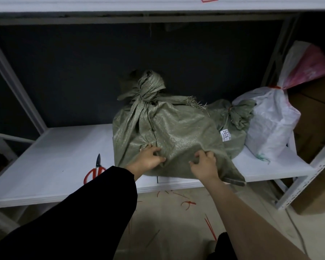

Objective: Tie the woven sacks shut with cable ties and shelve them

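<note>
1. A large green woven sack (169, 132) is seen lying on the white shelf (64, 162), right of its middle, with its lower corner overhanging the front edge.
2. The sack's fabric is dull olive, crinkled and faintly glossy; its neck (148, 87) is gathered into a tight bunch at the far end, and frayed strands are seen at its upper right edge.
3. What binds the neck cannot be told.
4. The left hand (150, 160), at the end of a black sleeve (94, 212), is curled with its fingers pinching a fold of the sack's near face.
5. The right hand (204, 164), on a bare forearm, is likewise curled and clutches a pucker of the same fabric, just beside the left.
6. A second green sack (233, 128), bearing a white label (225, 135) printed 9202, is pressed against the first on its right.
7. A white sack (270, 124) with a pink top is set further right, touching the second.
8. Red-handled scissors (95, 171) are seen on the shelf to the left, partly hidden by the sleeve.
9. Red strips (188, 203) are scattered on the floor below.
</note>
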